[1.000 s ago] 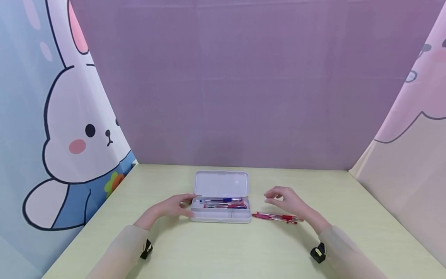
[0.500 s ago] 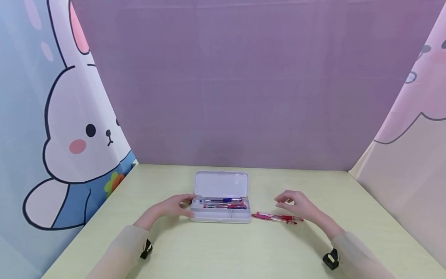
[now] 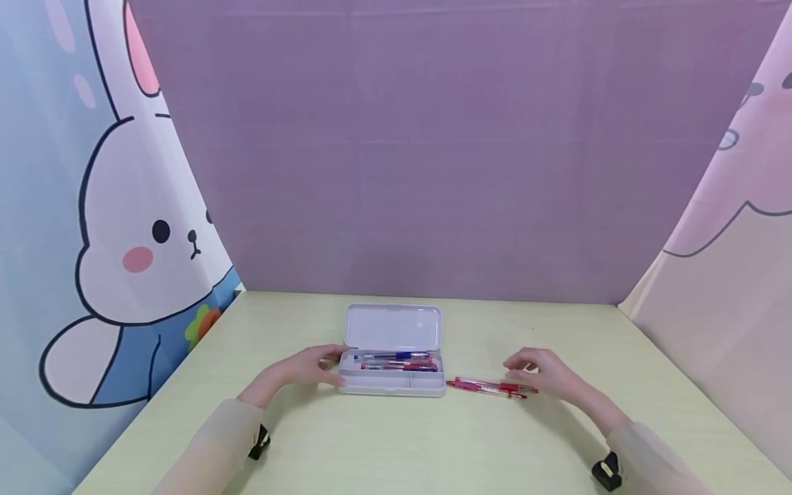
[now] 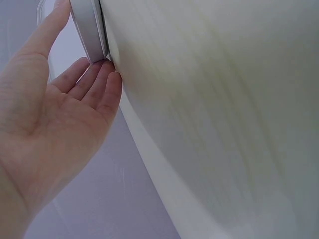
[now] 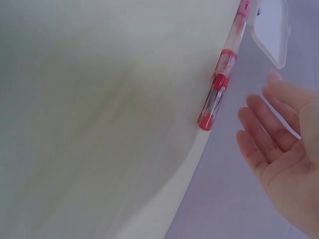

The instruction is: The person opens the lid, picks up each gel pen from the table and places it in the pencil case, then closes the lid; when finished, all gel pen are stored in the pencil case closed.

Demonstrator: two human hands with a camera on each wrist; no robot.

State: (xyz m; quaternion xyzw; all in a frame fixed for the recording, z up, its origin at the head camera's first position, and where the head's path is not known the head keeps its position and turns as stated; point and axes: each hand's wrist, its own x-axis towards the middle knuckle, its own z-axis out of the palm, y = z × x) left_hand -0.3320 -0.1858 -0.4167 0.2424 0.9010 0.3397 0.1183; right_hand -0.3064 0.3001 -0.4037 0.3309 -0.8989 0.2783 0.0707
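A white pencil case (image 3: 376,382) lies on the table with its lid (image 3: 393,326) raised at the back. In its rear compartment are a blue pen (image 3: 411,355) and red-marked pens (image 3: 402,366). My left hand (image 3: 306,366) holds the case's left end, thumb at the front and fingers toward the back; the left wrist view shows them at the case's end wall (image 4: 89,32). Right of the case lie red pens (image 3: 491,388), close together. My right hand (image 3: 544,371) hovers just beyond their right end, fingers loosely bent, holding nothing; its bare palm (image 5: 294,169) shows in the right wrist view.
The pale table (image 3: 383,440) runs back to a purple cloth backdrop (image 3: 396,151). Printed curtains stand at the left (image 3: 124,206) and right (image 3: 736,275). Each sleeve bears a black wrist device, such as the right one (image 3: 607,471).
My right hand has moved to the right and slightly toward me, from beside the case to near the pens' right end. The left hand, case and pens stay where they were.
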